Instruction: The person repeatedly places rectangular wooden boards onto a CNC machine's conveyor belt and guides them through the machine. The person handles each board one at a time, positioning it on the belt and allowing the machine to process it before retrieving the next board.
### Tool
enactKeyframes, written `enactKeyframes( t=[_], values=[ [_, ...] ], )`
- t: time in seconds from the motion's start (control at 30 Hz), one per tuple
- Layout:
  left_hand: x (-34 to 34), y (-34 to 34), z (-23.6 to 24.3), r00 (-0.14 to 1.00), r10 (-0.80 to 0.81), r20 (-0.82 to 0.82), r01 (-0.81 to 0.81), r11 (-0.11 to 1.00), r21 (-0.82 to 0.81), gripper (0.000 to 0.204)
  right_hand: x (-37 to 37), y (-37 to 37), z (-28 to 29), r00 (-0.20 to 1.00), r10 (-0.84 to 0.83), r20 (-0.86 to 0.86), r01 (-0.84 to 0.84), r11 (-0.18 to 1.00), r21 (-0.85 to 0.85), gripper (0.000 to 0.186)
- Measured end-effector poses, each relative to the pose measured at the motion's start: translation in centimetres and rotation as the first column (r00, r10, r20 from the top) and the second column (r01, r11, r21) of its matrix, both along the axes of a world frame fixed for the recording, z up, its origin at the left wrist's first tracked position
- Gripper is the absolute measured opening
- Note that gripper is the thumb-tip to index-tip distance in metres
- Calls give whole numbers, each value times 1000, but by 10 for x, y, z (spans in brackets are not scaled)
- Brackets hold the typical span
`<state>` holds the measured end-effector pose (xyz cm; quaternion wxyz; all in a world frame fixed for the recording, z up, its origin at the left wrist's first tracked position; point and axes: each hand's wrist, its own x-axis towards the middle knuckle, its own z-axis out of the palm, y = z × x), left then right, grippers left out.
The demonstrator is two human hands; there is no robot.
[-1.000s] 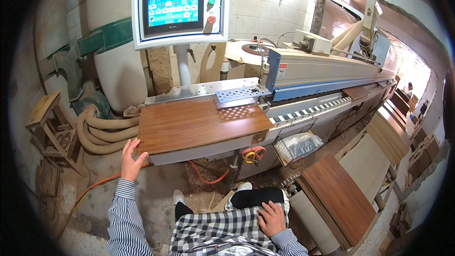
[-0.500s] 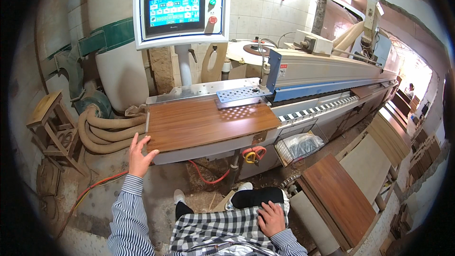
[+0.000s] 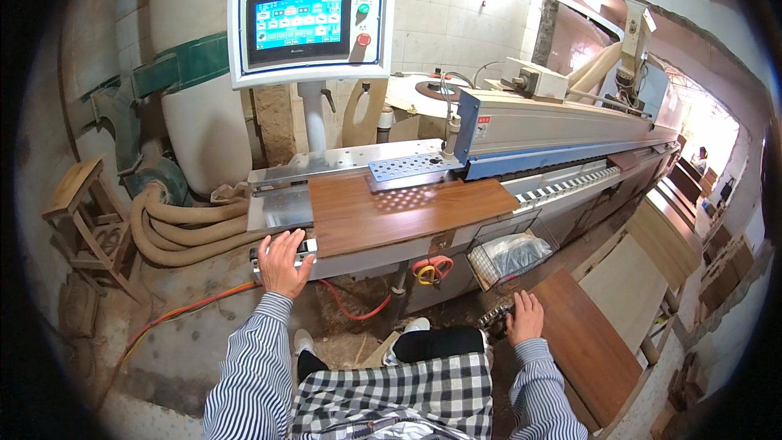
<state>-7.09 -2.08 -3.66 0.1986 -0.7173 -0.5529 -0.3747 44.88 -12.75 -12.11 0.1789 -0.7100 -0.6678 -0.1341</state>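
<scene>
A brown wood-grain board (image 3: 391, 220) lies flat on the machine's infeed bed, its far edge under a blue perforated plate (image 3: 414, 167). My left hand (image 3: 285, 265), fingers stretched, is over the bed's near left corner, beside the board's left end; whether it touches the bed I cannot tell. Nothing shows in it. To the right, my right hand (image 3: 525, 319) is held open at the far left corner of a second wood-grain board (image 3: 582, 342), which tops a low stack. Contact between those fingers and the stack cannot be made out.
The long edge-banding machine (image 3: 562, 138) runs off to the far right. A control screen (image 3: 300, 23) stands above the bed. Below hang a wire basket (image 3: 509, 253) and red-and-yellow scissors (image 3: 430, 270). Ribbed hoses (image 3: 175, 232) and a wooden stool (image 3: 90, 212) are at left.
The board on the bed has slid right, baring metal at its left. My left hand has moved right along the bed. My right hand has gone from my lap to the board stack.
</scene>
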Motion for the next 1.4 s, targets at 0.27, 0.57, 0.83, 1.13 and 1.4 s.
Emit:
enactKeyframes(
  t=[0.27,0.57,0.83,1.13,1.4],
  values=[
    [0,0,-3,998,-25,56,23,999,33,42,36,6,-26,995,66,80,-60,995,-74,47],
    [5,-1,-3,994,-6,106,1,999,47,35,-26,-117,-21,946,93,-310,-53,989,136,25],
    [6,-3,-1,992,-1,128,-6,999,53,32,63,-156,-75,-440,196,-876,634,759,-149,39],
    [6,-4,0,992,6,125,-9,1000,24,31,23,-205,-66,-700,92,-708,280,948,-154,28],
    [4,-5,1,991,-3,137,12,998,-65,37,50,-250,-50,-638,352,-685,518,854,-44,43]
  ],
)
